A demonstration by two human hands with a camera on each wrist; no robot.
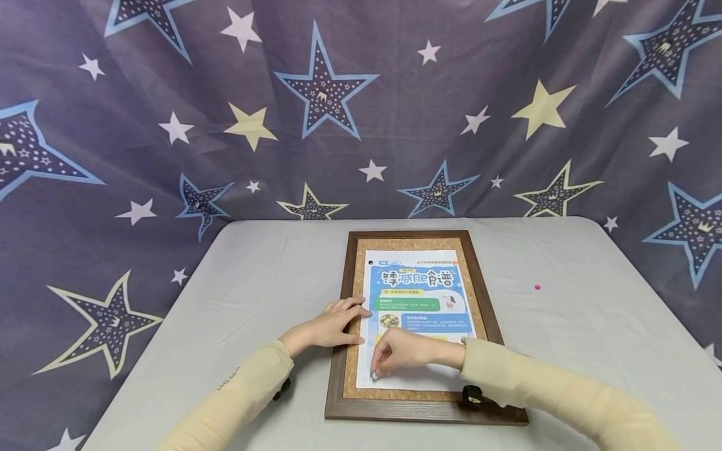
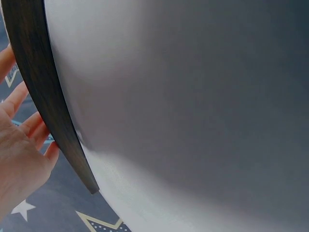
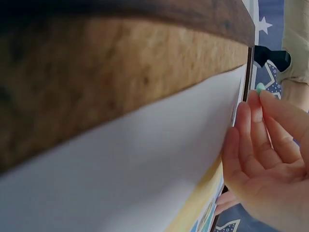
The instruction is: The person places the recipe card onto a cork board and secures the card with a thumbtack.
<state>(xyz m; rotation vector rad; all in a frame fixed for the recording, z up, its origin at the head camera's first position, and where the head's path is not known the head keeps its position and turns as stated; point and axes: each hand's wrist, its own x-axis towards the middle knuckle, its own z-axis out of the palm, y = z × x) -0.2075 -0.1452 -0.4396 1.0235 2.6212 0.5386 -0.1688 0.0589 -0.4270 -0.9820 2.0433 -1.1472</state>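
A printed poster (image 1: pixel 420 297) lies on a cork board (image 1: pixel 351 369) with a dark brown wooden frame (image 1: pixel 417 410). My left hand (image 1: pixel 333 322) rests across the frame's left side, its spread fingertips reaching the poster's left edge. Over the poster's lower left corner, my right hand (image 1: pixel 400 349) pinches a small pale green pushpin (image 3: pixel 260 88) between thumb and fingertip. Whether its point touches the paper cannot be seen. A black pushpin (image 1: pixel 370 262) sits at the poster's upper left corner, and a small orange-red one (image 1: pixel 455 263) at the upper right.
The board lies on a table (image 1: pixel 271 269) with a light grey cover. To the right of the board is a small pink pushpin (image 1: pixel 538 287). A dark star-patterned curtain (image 1: pixel 389 125) hangs behind the table.
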